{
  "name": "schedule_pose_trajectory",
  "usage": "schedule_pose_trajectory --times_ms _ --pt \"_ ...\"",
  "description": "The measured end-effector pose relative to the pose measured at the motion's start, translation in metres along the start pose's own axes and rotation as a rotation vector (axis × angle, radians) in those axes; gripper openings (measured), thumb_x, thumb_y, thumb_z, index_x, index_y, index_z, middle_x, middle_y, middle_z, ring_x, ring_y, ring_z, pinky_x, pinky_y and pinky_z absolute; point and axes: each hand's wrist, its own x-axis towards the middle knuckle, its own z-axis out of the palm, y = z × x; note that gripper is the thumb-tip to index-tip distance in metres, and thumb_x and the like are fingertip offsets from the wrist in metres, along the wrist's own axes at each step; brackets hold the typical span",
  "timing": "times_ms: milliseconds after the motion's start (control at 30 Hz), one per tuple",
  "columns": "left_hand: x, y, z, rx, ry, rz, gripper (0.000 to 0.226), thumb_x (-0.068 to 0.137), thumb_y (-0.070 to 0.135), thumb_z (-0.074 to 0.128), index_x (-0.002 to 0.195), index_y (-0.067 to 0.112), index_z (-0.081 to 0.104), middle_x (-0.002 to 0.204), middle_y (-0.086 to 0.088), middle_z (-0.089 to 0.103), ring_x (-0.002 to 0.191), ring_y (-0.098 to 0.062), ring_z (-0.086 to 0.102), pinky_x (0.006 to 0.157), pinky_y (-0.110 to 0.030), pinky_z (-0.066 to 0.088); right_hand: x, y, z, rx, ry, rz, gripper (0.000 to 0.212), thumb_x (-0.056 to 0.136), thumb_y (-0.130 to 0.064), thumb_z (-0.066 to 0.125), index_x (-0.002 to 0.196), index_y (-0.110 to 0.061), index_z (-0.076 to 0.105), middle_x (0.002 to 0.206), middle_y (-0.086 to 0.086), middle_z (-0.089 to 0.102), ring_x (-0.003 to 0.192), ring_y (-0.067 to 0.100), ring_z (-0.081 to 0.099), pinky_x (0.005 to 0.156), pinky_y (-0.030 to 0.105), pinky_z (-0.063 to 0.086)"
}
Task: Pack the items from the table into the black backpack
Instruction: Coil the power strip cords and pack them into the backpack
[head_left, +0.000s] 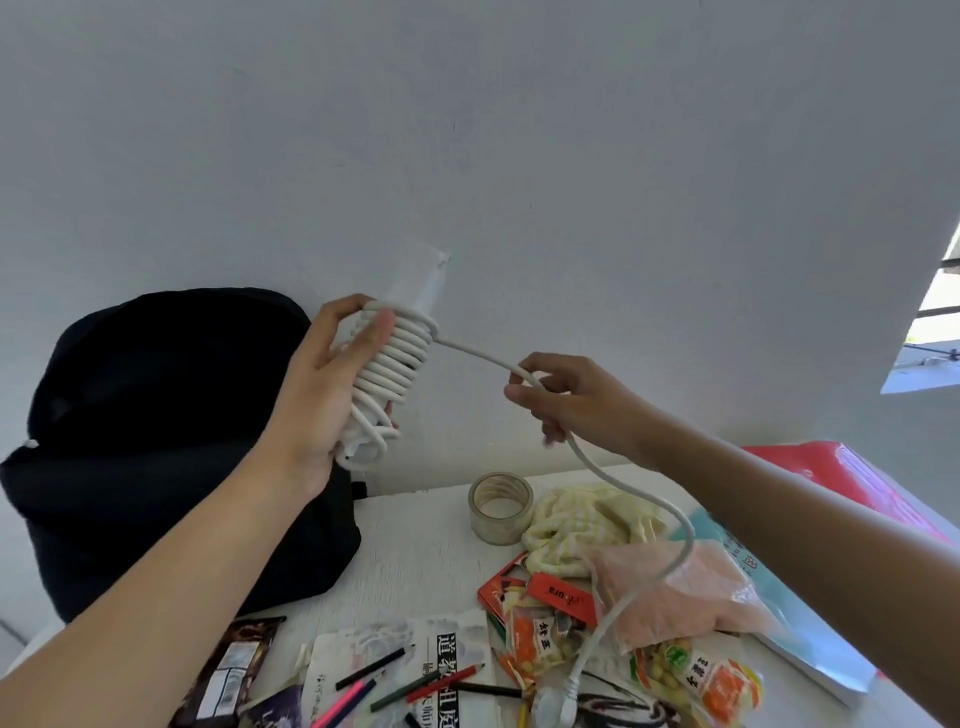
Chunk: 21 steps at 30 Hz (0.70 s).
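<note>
Table holds one backpack, one tape roll; two hands grip cable.

A plain, pale grey-white wall fills most of the upper view, running from the left edge across to the right. Its surface is matt and evenly lit, with a few faint specks near the middle. At the far right edge a window is set into the wall. Its white sill slopes in the wide-angle view and catches the light. 2 dark horizontal bars cross the opening, with bright daylight showing between them. A small dark fitting sits just above the sill.
</note>
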Motion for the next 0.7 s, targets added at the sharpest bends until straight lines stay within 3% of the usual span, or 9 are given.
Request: schedule_pose_trajectory --times_ms 67,200,367,433,567,700 --pt "0.003 -0.009 -0.003 -0.024 0.056 -0.053 0.028 0.093 0.038 0.068 0.117 0.024 0.063 0.086 0.000 0.068 0.068 -0.016 0.066 0.055 -0.032 0.056 -0.001 0.010 0.000 0.002 -0.025 0.098 0.029 0.101 -0.034 0.058 0.091 -0.007 0.063 0.062 0.005 0.051 0.049 0.016 0.046 0.054 0.034 0.049" --pt "0.010 -0.023 -0.016 0.136 0.076 -0.096 0.029 0.091 0.036 0.069 0.117 0.025 0.064 0.092 -0.003 0.068 0.067 -0.010 0.068 0.055 -0.024 0.056 -0.010 0.008 0.004 -0.252 -0.089 0.051 0.024 0.105 -0.037 0.046 0.091 -0.020 0.055 0.063 0.006 0.050 0.051 0.016 0.045 0.047 0.029 0.043" --pt "0.015 -0.034 -0.037 0.610 -0.199 -0.093 0.048 0.072 0.070 0.077 0.115 0.050 0.066 0.104 0.008 0.071 0.088 -0.014 0.072 0.075 -0.030 0.058 -0.008 -0.012 0.012 -0.416 0.010 -0.281 0.019 0.106 -0.033 0.044 0.101 -0.022 0.058 0.055 -0.006 0.043 0.048 0.012 0.036 0.048 0.020 0.029" --pt "0.014 -0.032 -0.039 0.730 -0.330 -0.078 0.053 0.072 0.071 0.075 0.119 0.050 0.064 0.104 0.008 0.070 0.088 -0.015 0.070 0.077 -0.037 0.062 -0.001 -0.013 0.013 -0.431 0.090 -0.351 0.019 0.106 -0.030 0.046 0.103 -0.019 0.061 0.055 -0.006 0.042 0.052 0.012 0.039 0.050 0.020 0.030" --pt "0.004 -0.028 -0.030 0.745 -0.531 -0.028 0.059 0.075 0.068 0.073 0.128 0.046 0.061 0.114 0.006 0.069 0.101 -0.019 0.068 0.089 -0.047 0.059 0.008 -0.014 0.021 -0.452 0.157 -0.451 0.019 0.104 -0.031 0.049 0.106 -0.020 0.064 0.064 -0.007 0.053 0.058 0.014 0.047 0.054 0.023 0.035" --pt "-0.006 -0.020 -0.021 0.578 -0.614 0.035 0.056 0.083 0.051 0.076 0.134 0.034 0.062 0.124 0.001 0.070 0.111 -0.022 0.067 0.096 -0.047 0.056 0.010 -0.025 0.018 -0.342 0.221 -0.477 0.017 0.099 -0.037 0.059 0.095 -0.023 0.069 0.060 -0.007 0.054 0.052 0.011 0.045 0.053 0.024 0.035"
